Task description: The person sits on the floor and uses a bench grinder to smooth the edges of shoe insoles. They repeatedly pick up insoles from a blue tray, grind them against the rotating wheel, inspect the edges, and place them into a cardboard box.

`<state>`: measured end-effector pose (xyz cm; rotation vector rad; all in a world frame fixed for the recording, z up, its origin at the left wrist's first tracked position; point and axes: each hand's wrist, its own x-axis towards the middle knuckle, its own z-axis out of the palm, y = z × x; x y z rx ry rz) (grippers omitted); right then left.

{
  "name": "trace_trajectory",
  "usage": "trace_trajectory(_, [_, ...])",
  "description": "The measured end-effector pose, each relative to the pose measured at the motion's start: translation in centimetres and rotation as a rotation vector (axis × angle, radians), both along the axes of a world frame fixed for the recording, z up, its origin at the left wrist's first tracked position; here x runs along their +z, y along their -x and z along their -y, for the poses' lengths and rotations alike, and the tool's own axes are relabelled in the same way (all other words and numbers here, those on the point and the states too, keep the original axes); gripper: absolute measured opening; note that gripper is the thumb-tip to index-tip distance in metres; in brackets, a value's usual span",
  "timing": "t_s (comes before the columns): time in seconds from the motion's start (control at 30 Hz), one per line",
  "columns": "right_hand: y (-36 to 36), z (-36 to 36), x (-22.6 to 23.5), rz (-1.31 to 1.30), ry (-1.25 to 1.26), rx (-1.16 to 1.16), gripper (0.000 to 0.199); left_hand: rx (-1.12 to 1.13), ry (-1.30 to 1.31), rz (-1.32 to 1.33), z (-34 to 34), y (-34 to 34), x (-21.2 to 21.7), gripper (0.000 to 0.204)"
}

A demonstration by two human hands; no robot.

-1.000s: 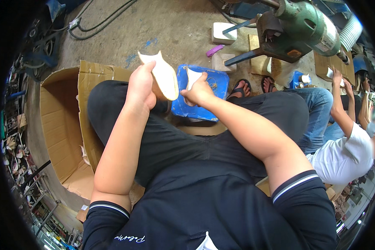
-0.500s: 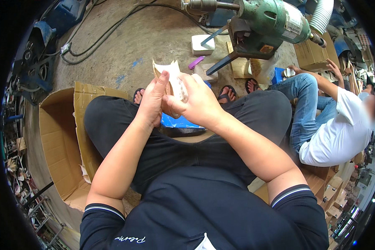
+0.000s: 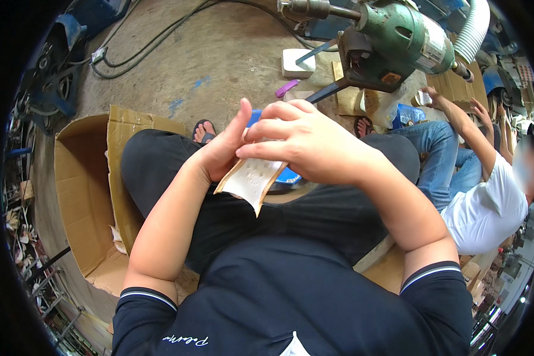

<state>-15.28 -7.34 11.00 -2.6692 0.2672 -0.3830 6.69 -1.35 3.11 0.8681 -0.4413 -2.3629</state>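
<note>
A white, curved piece with brown rough edges and small pits (image 3: 252, 178) lies between my hands, above my lap. Its pointed end is toward me, and the far part is hidden under my fingers. My right hand (image 3: 317, 142) grips it from above, fingers bent across it. My left hand (image 3: 222, 151) holds it from the left side with the thumb raised; its other fingers are mostly hidden. Below the hands a blue object (image 3: 288, 177) shows in part between my legs.
An open cardboard box (image 3: 83, 202) stands at my left. Ahead are a green motor machine (image 3: 403, 35) on legs, a white block (image 3: 298, 63), a purple object (image 3: 286, 88) and a black cable (image 3: 178, 24). A person in a white shirt (image 3: 486, 204) sits at right.
The white piece has been turned, its pointed end swinging from away from me to toward me. My right hand has shifted right and now covers it from above.
</note>
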Motion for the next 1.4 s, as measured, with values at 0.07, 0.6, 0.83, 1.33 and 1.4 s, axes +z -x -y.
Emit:
trace_trajectory(0.07, [-0.2,0.6,-0.4,0.006,-0.05,0.009,0.065,-0.036,0.084,0.064,-0.6,-0.3,0.2,0.119])
trace_trajectory(0.6, [-0.8,6.4,-18.0,-0.241,-0.446,-0.913,0.055,0.531,0.138,0.412,1.8,-4.4,0.7,0.055])
trace_trajectory(0.83, [-0.8,3.5,-28.6,-0.584,-0.263,-0.809,0.017,0.601,0.134,0.499,2.5,-3.2,-1.1,0.057])
trace_trajectory(1.33, [-3.3,2.0,-30.2,-0.451,-0.15,-0.943,0.027,0.424,0.143,0.63,2.3,-2.1,-2.4,0.057])
trace_trajectory(1.4, [-3.2,3.4,-27.2,-0.414,-0.361,-0.857,0.028,0.445,0.128,0.638,2.1,-2.2,-2.6,0.058])
